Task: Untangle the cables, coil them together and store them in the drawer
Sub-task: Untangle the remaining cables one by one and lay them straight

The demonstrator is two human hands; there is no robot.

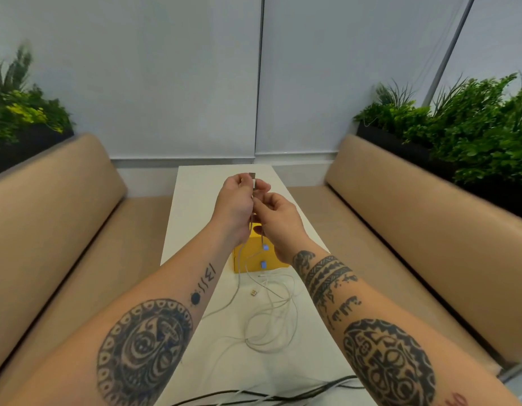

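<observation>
No legible text; small forearm tattoo marks [206,277] cannot be made out.

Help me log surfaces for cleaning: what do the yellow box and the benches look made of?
Yellow box: probably painted wood or plastic, matte, flat opaque faces with a round cut-out. Benches: tan leather or vinyl upholstery, smooth, soft sheen, padded rounded edges.
</observation>
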